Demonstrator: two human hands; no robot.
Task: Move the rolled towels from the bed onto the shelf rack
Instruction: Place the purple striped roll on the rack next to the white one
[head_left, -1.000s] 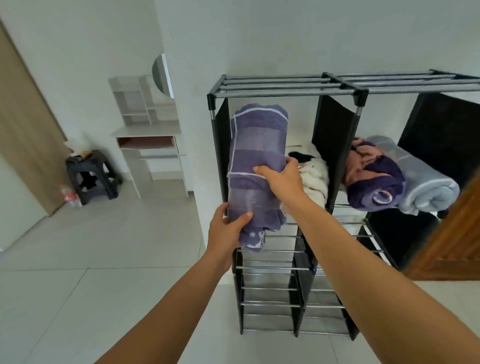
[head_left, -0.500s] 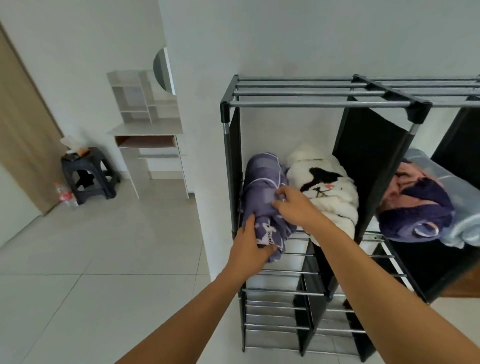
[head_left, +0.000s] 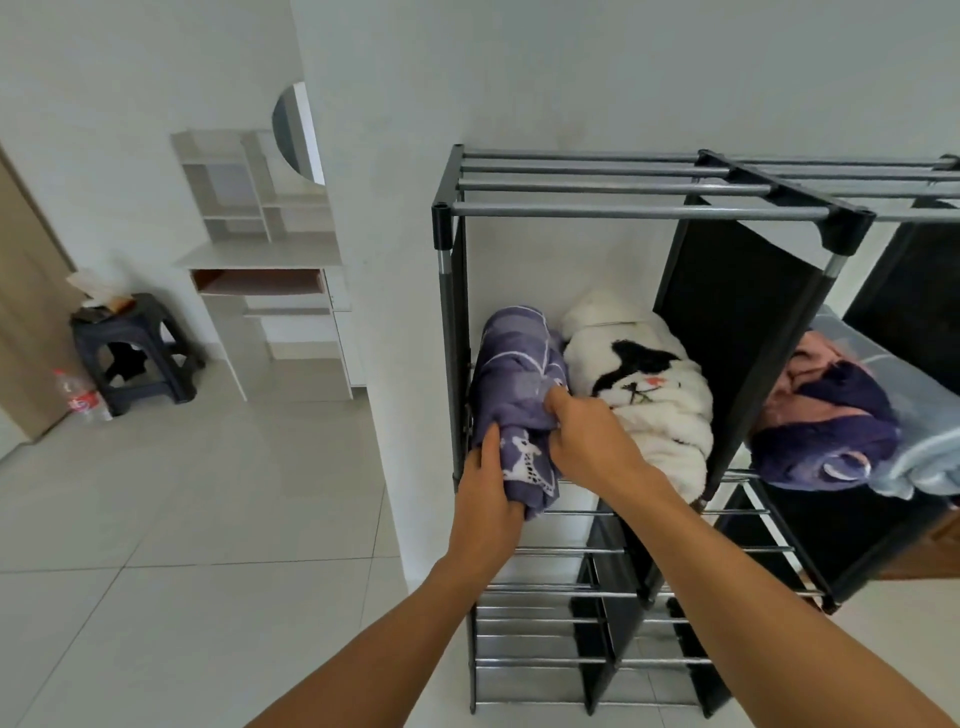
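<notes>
Purple rolled towel (head_left: 519, 395) is being seated at the shelf rack's (head_left: 639, 212) left edge; left hand (head_left: 488, 499) and right hand (head_left: 592, 441) fingers are clamping it; release follows.

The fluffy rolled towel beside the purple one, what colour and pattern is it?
The fluffy rolled towel is white with a black patch and a small cat-like face, seen in the head view.

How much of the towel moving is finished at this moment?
Done: a white towel and, one compartment right, a dark purple towel with a pale blue towel lie on the shelf rack. In hand: left hand and right hand grip the purple towel there. Left: letting go; the bed is out of view.
</notes>
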